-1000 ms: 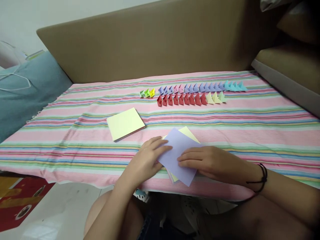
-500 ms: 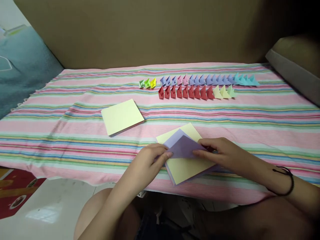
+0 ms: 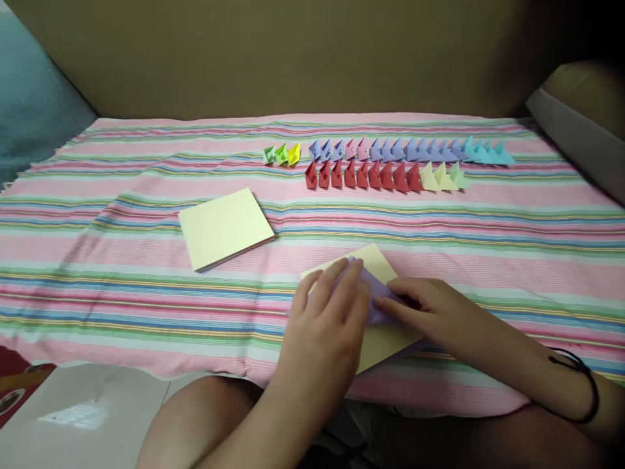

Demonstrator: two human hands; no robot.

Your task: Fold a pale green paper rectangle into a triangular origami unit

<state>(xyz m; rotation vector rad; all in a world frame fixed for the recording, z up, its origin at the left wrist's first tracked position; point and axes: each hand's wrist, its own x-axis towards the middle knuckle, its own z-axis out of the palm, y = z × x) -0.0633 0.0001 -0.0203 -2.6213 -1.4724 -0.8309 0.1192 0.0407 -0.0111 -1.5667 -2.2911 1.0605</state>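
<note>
A folded sheet of purple paper (image 3: 377, 291) lies on a pad of paper with a pale yellow top (image 3: 385, 345) near the cloth's front edge. My left hand (image 3: 325, 319) is over the purple paper with its fingers stretched out along the upper part, hiding its left side. At the right corner my right hand (image 3: 424, 301) pinches the same sheet between thumb and fingers. A black cord is around the right wrist.
A second stack of pale yellow paper (image 3: 227, 229) rests to the left on the striped cloth (image 3: 122, 260). Farther back stand rows of small folded paper pieces: red (image 3: 362, 176), purple (image 3: 387, 150), light blue (image 3: 488, 154) and yellow (image 3: 293, 155). A brown backrest (image 3: 293, 58) rises behind.
My left hand has let go of the purple paper's left corner and moved up over the sheet, its fingers now extended. My right hand keeps its pinch. The view has shifted slightly.
</note>
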